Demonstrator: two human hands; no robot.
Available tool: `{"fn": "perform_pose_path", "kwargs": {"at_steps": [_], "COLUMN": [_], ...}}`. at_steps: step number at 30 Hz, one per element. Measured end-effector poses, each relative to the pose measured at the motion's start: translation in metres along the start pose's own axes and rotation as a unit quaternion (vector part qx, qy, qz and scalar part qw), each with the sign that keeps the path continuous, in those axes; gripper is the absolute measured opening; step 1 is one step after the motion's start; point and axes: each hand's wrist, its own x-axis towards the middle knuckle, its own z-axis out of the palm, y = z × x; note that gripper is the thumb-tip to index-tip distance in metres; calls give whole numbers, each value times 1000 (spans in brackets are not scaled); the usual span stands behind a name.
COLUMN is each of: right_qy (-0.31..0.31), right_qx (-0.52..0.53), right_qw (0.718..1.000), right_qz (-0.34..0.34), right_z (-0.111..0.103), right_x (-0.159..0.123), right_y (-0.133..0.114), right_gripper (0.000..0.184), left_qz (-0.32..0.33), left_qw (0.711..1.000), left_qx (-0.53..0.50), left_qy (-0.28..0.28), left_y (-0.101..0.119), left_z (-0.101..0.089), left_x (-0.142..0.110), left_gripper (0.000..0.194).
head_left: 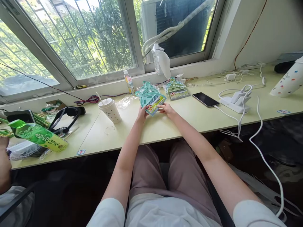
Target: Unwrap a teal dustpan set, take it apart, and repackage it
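Between my two hands is a teal mini dustpan and brush set (151,100) with a yellow label, tilted up just above the desk. My left hand (143,114) grips its lower left edge. Its right edge is pinched by the fingers of my right hand (166,109). Right behind it lies a similar teal set (147,85), partly covered by the held one. To the right, a green dustpan and brush set (177,90) in clear wrapping rests on the desk.
A paper cup with a straw (110,111) stands left of my hands, near clear plastic wrap (125,101). A phone (205,99) on a cable and a white power strip (234,102) lie to the right. A green tea bottle (40,136) and another person's hand (4,149) are far left.
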Motion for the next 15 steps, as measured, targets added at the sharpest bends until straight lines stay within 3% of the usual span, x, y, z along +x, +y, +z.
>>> {"fn": "perform_pose_path", "kwargs": {"at_steps": [6,9,12,15], "right_qy": [10,-15,-59,-47], "right_qx": [-8,6,40,52], "right_qw": [1000,999,994,994], "right_qz": [-3,-36,-78,-85], "right_z": [-4,-2,4,10], "right_x": [10,14,11,6], "right_y": [-3,-1,4,10], "right_gripper": [18,15,31,48], "left_qz": [3,15,34,21], "left_qw": [1000,999,999,999], "left_qx": [1,-11,-24,-26], "left_qy": [-23,-27,-16,-13], "left_y": [-3,-5,-7,-9], "left_z": [-1,-4,-10,-12], "left_x": [5,11,14,12], "left_gripper": [54,53,59,60]}}
